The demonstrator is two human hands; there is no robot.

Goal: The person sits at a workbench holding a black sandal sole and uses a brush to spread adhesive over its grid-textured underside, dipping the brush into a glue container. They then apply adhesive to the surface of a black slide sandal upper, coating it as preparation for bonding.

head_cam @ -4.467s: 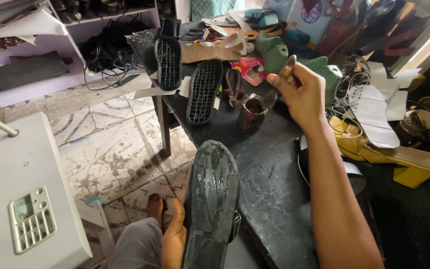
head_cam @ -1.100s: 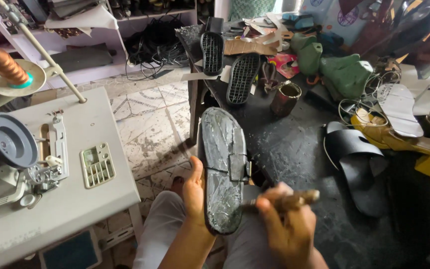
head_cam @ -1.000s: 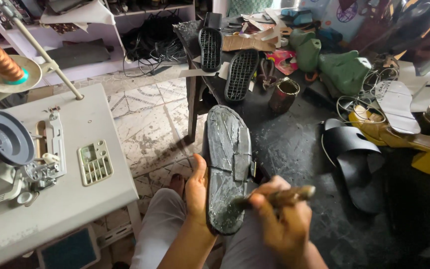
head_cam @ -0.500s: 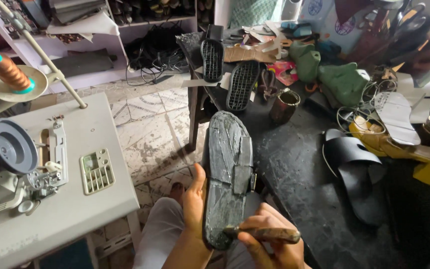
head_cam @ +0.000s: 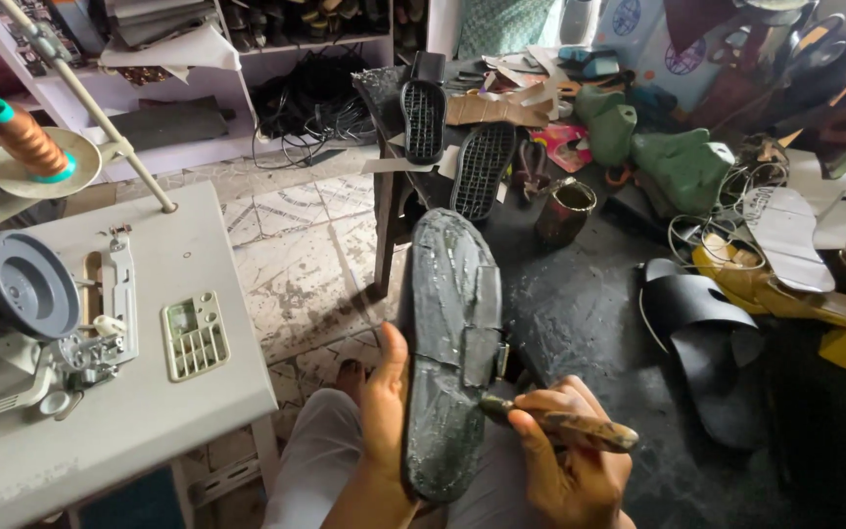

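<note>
A long dark shoe sole (head_cam: pixel 452 333), shiny with glue, lies sole-side up over my lap and the edge of the black worktable (head_cam: pixel 589 304). My left hand (head_cam: pixel 384 411) grips its near left edge, thumb up along the side. My right hand (head_cam: pixel 570 460) is shut on a brush (head_cam: pixel 560 423) with a mottled brown handle. The brush tip touches the sole's right side, near a strap piece. A small brown glue tin (head_cam: pixel 564 210) stands farther back on the table.
Two ribbed black soles (head_cam: pixel 452 147) lie at the table's far end. A black sandal (head_cam: pixel 707 343), green shoe lasts (head_cam: pixel 658 157), a yellow block (head_cam: pixel 785 294) and wires crowd the right. A grey sewing machine table (head_cam: pixel 119 372) with a thread spool (head_cam: pixel 22 142) stands left.
My right hand came back from the glue tin down to the sole. Over the last second the brush dropped from above my hand to the sole's right edge.
</note>
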